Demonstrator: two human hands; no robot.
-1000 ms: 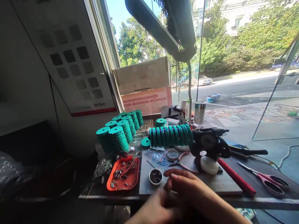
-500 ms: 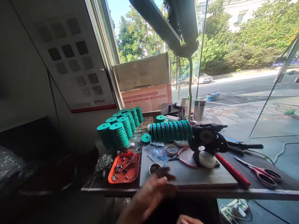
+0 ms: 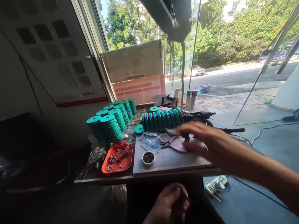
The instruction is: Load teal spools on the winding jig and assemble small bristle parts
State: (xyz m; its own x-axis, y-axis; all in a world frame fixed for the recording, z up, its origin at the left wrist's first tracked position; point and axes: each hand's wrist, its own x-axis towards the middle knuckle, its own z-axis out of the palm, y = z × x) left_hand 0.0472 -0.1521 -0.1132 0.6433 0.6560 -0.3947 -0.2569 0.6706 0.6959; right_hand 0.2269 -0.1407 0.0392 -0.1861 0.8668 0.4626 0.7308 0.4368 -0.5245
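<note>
My left hand (image 3: pixel 171 200) is low in front of the table edge, its fingers curled together; whatever it may hold is hidden. My right hand (image 3: pixel 201 137) reaches in over the right part of the grey board (image 3: pixel 163 165), slightly blurred, thumb and fingers apart. It covers much of a black device (image 3: pixel 198 115) that carries a row of teal spools (image 3: pixel 162 120). Close to its fingertips lie pink-handled pliers (image 3: pixel 175 146). A white cup of small dark pieces (image 3: pixel 148 158) and a dish of small silvery pieces (image 3: pixel 164 138) stand on the board.
Stacked teal spools (image 3: pixel 111 126) stand at the back left. An orange tray (image 3: pixel 106 168) with small metal parts sits left of the board, beside a clear bag (image 3: pixel 97 156). A metal-lidded tumbler (image 3: pixel 191 101) is behind the device. A power strip (image 3: pixel 216 184) lies below right.
My left hand has drawn back from the cup of dark pieces to below the table edge. My right hand has risen from the bottom and reached over the board. The view has shifted.
</note>
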